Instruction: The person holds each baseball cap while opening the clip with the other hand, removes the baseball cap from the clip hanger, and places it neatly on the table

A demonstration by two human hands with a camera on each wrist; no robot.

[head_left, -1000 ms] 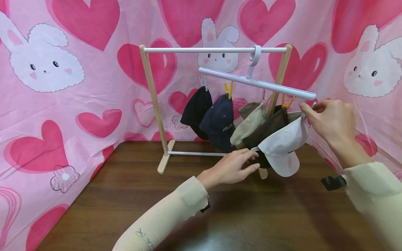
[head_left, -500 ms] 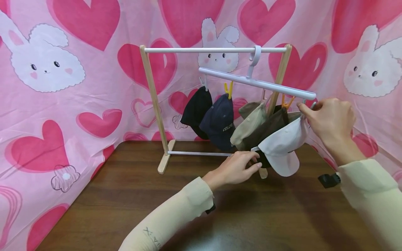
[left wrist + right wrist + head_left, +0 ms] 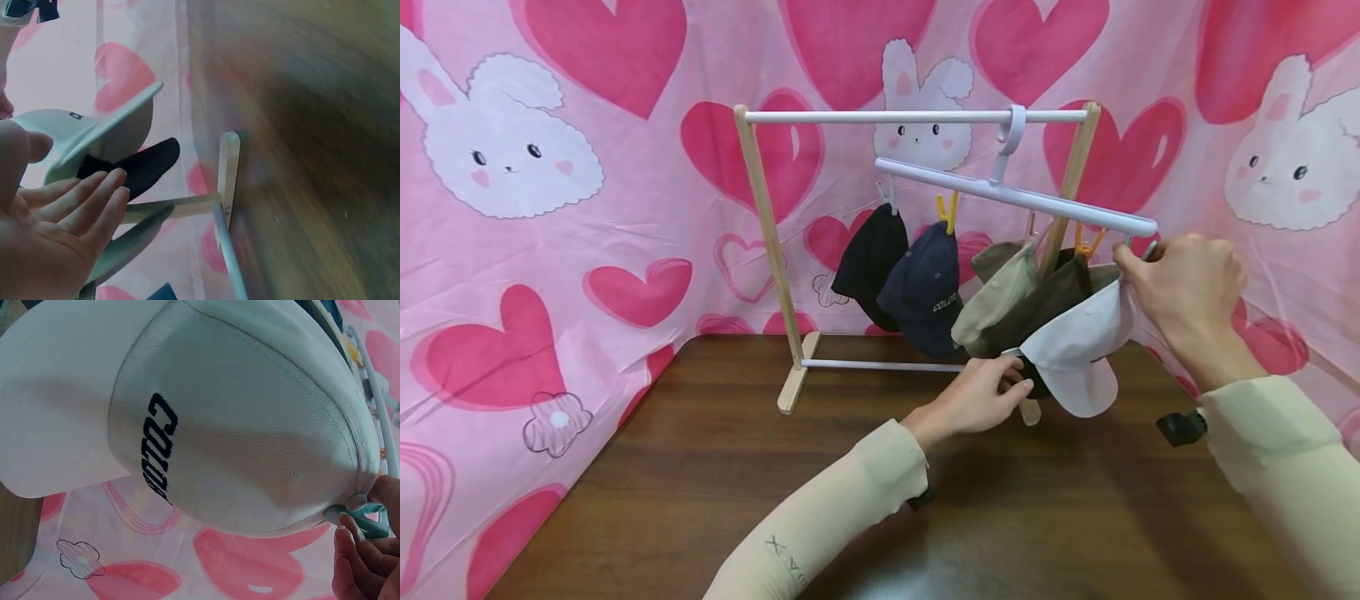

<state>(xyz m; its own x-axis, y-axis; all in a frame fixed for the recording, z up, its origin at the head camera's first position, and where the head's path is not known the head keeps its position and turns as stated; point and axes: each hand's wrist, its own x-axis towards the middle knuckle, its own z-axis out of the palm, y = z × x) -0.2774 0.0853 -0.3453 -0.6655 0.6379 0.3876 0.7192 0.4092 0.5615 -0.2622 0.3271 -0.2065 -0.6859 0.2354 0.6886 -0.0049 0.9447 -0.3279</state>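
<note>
A white cap (image 3: 1071, 329) with dark lettering hangs at the low right end of a tilted white hanger (image 3: 955, 179). My right hand (image 3: 1187, 287) pinches a green clip (image 3: 369, 525) at the edge of this cap, between thumb and fingers. Below the cap's left side is my left hand (image 3: 977, 398), its fingers extended against the cap's lower edge and the thumb apart in the left wrist view. Further left along the hanger hang a dark brown cap (image 3: 1041, 312), a beige cap (image 3: 996, 296), a navy cap (image 3: 925, 279) and a black cap (image 3: 872, 258).
The hanger hooks over the white top bar (image 3: 880, 117) of a rack with wooden posts (image 3: 767, 233). A yellow clip (image 3: 947, 214) and an orange clip (image 3: 1088, 243) hold other caps. The rack stands on a brown wooden table (image 3: 700, 475), before a pink heart-patterned cloth (image 3: 647, 200).
My left hand has shifted slightly right along the white cap's lower edge. The right hand keeps pinching the green clip, its wrist moved a little left. The caps hang almost unchanged.
</note>
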